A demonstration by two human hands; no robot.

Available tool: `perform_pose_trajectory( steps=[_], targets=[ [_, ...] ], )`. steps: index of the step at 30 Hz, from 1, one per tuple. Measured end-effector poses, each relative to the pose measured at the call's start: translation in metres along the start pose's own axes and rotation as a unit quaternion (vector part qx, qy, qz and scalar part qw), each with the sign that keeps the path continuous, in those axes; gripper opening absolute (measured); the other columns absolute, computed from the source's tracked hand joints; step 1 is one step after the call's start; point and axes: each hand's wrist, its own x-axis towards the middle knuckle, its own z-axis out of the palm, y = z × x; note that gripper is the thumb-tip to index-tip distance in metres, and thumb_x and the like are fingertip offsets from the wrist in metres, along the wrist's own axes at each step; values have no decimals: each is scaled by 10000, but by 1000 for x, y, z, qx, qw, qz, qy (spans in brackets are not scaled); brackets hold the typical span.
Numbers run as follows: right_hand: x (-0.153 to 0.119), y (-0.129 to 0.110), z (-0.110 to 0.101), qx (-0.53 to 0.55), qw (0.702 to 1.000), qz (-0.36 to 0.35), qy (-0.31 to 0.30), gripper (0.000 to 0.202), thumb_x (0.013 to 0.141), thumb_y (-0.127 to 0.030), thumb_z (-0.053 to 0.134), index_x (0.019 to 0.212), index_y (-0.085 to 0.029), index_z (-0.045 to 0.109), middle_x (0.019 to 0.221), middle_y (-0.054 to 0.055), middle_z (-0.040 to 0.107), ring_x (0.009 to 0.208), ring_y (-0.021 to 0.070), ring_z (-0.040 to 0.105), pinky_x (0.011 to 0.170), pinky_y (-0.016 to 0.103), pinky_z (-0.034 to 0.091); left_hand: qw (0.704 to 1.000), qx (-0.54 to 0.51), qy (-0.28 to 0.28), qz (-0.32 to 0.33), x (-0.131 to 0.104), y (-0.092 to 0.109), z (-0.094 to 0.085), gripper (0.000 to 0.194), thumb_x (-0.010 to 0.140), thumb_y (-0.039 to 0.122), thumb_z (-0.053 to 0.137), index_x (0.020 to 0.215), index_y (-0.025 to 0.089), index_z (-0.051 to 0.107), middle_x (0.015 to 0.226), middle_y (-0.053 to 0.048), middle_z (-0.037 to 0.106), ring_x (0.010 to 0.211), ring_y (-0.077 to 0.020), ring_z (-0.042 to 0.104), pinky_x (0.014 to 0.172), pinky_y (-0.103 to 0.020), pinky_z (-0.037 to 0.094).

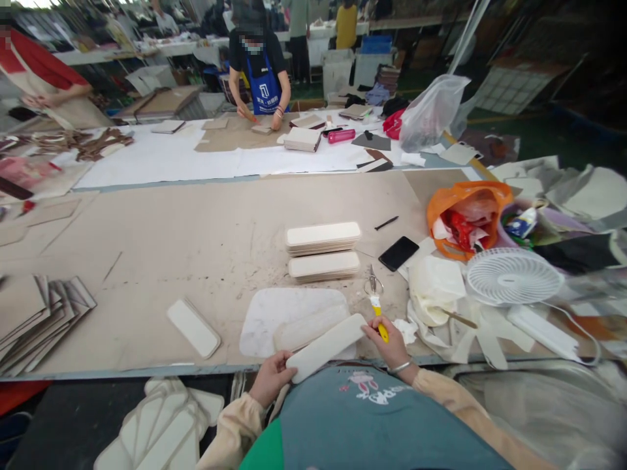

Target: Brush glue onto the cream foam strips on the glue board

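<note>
My left hand point(270, 378) grips the near end of a long cream rounded panel point(326, 346) held tilted over the table's front edge. My right hand point(392, 343) touches the panel's far end while holding a yellow-handled tool point(378, 314). Under the panel lies a white cutting mat point(284, 313) with another pale piece on it. Two stacks of like panels point(323, 251) sit just beyond the mat. A single panel point(193, 328) lies to the left.
Scissors point(373, 284), a black phone point(398, 253), an orange bag point(463, 219) and a white fan point(513, 277) crowd the right. Cardboard sheets point(39, 313) fan out at left. More panels point(166, 431) lie below the table. Other people work at the far table point(161, 160).
</note>
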Motion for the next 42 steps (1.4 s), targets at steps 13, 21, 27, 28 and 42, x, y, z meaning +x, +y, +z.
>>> perform_pose_trajectory(
  steps=[13,21,27,28,42],
  targets=[
    [29,9,42,-184,980,-70,11,210,791,-377,508,682,-204,460,613,-24,501,559,135,478,563,242,381,916,307,257,-31,40,5,-26,340,710,347,552,1000,176,500,643,30,593,622,-149,588,609,-256,403],
    [34,20,52,-234,970,-68,10,160,797,-324,482,686,-211,461,622,-11,513,583,152,493,569,246,368,899,374,222,-53,50,0,-33,388,761,328,511,1112,163,500,681,13,609,677,-160,590,628,-254,385],
    [37,20,54,-261,964,-56,16,91,785,-257,484,711,-211,456,638,-18,514,591,149,496,568,241,355,899,382,207,-57,53,1,-35,398,755,359,511,1106,170,501,686,14,608,672,-164,587,622,-261,382],
    [37,20,55,-265,962,-55,17,84,783,-251,485,714,-211,456,642,-17,516,595,150,497,571,242,355,899,382,204,-57,53,1,-35,395,754,363,512,1100,174,501,687,15,605,673,-164,587,622,-262,383],
    [46,28,57,-298,952,-63,36,47,755,-216,483,795,-198,466,785,49,566,768,203,528,698,304,411,878,427,214,-10,59,2,-36,304,710,374,539,923,162,492,884,-53,569,696,-164,566,662,-282,404]
  ],
)
